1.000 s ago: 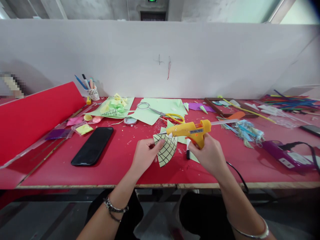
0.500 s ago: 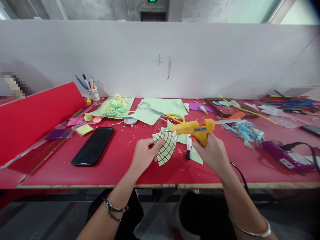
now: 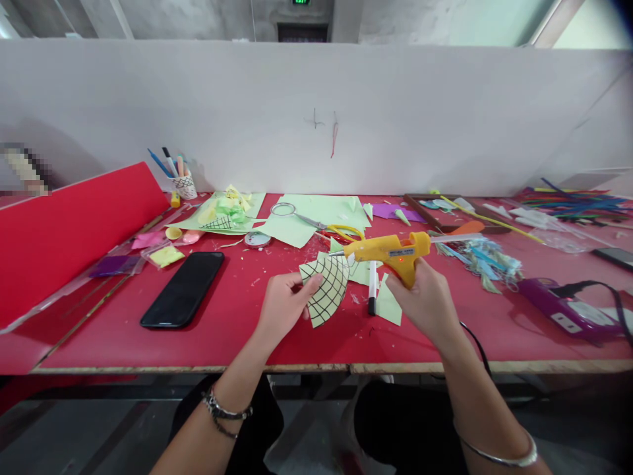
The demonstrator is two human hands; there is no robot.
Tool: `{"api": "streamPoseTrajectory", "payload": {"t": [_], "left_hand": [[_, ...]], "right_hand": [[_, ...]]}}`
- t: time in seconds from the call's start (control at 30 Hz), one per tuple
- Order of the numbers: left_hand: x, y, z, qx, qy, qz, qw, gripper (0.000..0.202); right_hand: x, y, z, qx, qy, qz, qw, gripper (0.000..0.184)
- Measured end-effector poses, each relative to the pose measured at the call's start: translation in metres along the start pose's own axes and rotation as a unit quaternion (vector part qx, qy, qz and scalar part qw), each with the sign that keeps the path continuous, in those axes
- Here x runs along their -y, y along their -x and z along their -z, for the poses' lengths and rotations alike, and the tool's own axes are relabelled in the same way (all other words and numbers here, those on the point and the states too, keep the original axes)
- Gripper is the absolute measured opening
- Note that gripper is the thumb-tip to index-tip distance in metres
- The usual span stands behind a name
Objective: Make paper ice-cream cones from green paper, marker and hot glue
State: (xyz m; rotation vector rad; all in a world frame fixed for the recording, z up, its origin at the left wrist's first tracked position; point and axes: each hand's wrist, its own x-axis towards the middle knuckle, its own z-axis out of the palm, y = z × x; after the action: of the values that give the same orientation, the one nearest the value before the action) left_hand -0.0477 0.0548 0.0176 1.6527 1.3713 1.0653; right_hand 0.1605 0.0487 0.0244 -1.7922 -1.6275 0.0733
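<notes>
My left hand (image 3: 284, 305) pinches a light green paper fan shape (image 3: 326, 289) marked with a black grid, holding it just above the red table (image 3: 237, 330). My right hand (image 3: 426, 300) is wrapped round the handle of a yellow hot glue gun (image 3: 388, 249). The gun's nozzle points left and sits at the top right edge of the gridded paper. A black and white marker (image 3: 372, 287) lies on green paper scraps between my hands.
A black phone (image 3: 182, 287) lies at left, beside a raised red board (image 3: 69, 227). Green sheets (image 3: 316, 214), yellow-handled scissors (image 3: 321, 224), a pen cup (image 3: 185, 186) and paper scraps sit behind. A purple device (image 3: 564, 307) and pipe cleaners (image 3: 573, 201) are at right.
My right hand has drawn the glue gun a little to the right and up along the paper's top edge. My left hand has kept the gridded paper almost still.
</notes>
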Motion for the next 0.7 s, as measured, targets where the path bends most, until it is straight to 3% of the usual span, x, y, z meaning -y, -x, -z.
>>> {"api": "streamPoseTrajectory", "payload": {"t": [0.7], "left_hand": [[0.003, -0.001, 0.001, -0.004, 0.017, -0.005, 1.000, 0.040]], "right_hand": [[-0.010, -0.005, -0.002, -0.001, 0.001, -0.004, 1.000, 0.013]]}}
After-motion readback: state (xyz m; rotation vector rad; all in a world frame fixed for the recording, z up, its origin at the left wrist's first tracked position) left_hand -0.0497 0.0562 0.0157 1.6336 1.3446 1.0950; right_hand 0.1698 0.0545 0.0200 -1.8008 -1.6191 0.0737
